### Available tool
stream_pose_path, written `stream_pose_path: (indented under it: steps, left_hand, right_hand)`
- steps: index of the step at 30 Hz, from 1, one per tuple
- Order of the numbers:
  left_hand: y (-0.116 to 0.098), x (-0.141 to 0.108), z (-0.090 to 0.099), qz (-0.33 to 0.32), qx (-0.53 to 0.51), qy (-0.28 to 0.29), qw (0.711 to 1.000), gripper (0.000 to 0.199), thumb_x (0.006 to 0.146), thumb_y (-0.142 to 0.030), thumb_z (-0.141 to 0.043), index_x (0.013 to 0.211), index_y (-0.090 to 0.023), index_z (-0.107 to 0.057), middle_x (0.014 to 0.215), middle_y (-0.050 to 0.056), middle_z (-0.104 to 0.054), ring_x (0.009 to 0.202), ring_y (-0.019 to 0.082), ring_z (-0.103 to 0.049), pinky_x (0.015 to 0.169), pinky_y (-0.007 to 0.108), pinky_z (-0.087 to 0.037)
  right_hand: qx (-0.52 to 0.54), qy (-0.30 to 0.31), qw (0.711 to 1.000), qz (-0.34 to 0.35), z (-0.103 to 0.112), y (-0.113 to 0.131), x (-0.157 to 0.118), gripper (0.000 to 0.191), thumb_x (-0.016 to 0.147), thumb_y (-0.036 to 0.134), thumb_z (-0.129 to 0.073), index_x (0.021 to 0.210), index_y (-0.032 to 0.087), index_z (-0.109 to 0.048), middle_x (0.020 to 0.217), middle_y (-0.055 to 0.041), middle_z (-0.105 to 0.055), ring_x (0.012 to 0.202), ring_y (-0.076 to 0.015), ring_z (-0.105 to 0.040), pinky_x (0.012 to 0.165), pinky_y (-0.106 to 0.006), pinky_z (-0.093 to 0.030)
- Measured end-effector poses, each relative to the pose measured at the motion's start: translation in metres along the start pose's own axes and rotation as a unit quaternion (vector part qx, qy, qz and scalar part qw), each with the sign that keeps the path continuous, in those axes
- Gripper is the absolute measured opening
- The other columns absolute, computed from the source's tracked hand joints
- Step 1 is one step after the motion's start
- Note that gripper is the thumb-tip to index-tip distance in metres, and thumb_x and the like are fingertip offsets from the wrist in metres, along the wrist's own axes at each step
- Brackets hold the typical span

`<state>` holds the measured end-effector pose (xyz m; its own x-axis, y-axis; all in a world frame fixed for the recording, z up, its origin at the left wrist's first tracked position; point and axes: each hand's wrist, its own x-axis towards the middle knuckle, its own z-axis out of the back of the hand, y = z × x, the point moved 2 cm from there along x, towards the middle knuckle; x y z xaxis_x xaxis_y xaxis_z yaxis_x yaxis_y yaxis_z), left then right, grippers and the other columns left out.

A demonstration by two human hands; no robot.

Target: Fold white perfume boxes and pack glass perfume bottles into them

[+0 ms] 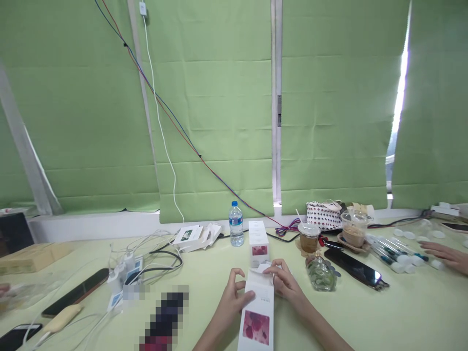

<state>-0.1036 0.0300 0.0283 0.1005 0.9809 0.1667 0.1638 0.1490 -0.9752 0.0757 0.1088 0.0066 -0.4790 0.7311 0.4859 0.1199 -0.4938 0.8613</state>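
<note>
A white cardboard box (260, 298) with a pink-red flower picture lies lengthwise in front of me, its far end showing loose flaps. My left hand (235, 296) is closed on the box's left side, thumb on top. At the far end my right hand (283, 282) pinches a flap between thumb and fingers. Just beyond stands a row of similar white boxes (259, 239), the nearest with the same flower picture.
Behind stand a water bottle (236, 224) and flat white cartons (188, 238). Charger cables and a power strip (126, 278) lie left, beside phones. Right are a drink cup (309, 236), a green packet (321, 274), a black pouch (354, 268), white-capped tubes (397, 253) and another person's hand (444, 254).
</note>
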Motion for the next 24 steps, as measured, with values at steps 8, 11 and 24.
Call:
stream_pose_path:
  steps: [8, 11, 24]
  left_hand:
    - [0.003, 0.003, 0.01, -0.02, 0.019, -0.04, 0.999, 0.038, 0.08, -0.033, -0.068, 0.09, -0.026, -0.032, 0.085, 0.003, -0.075, 0.07, 0.021, -0.072, 0.06, 0.029, -0.052]
    - [0.006, 0.004, 0.014, -0.019, 0.03, -0.06, 0.998, 0.035, 0.081, -0.036, -0.067, 0.086, -0.025, -0.035, 0.083, 0.004, -0.076, 0.07, 0.022, -0.072, 0.061, 0.03, -0.052]
    - [0.0, 0.004, 0.018, -0.036, 0.037, -0.173, 0.984, 0.038, 0.07, -0.043, -0.074, 0.078, -0.023, -0.043, 0.071, 0.003, -0.076, 0.061, 0.022, -0.069, 0.058, 0.029, -0.051]
  right_hand:
    - [-0.112, 0.04, 0.992, 0.047, 0.001, 0.008, -0.004, 0.016, 0.089, 0.037, -0.053, 0.095, 0.026, -0.063, 0.116, -0.0053, -0.045, 0.083, -0.0175, -0.055, 0.077, -0.031, -0.046]
    - [-0.175, 0.001, 0.982, 0.074, 0.0, 0.005, -0.005, 0.006, 0.088, 0.027, -0.054, 0.085, 0.023, -0.058, 0.102, -0.0041, -0.052, 0.074, -0.0158, -0.054, 0.07, -0.029, -0.045]
    - [0.015, -0.108, 0.992, -0.069, -0.034, 0.003, -0.009, 0.036, 0.084, 0.055, -0.054, 0.071, 0.023, -0.044, 0.051, 0.0054, -0.05, 0.043, -0.0129, -0.05, 0.044, -0.023, -0.04]
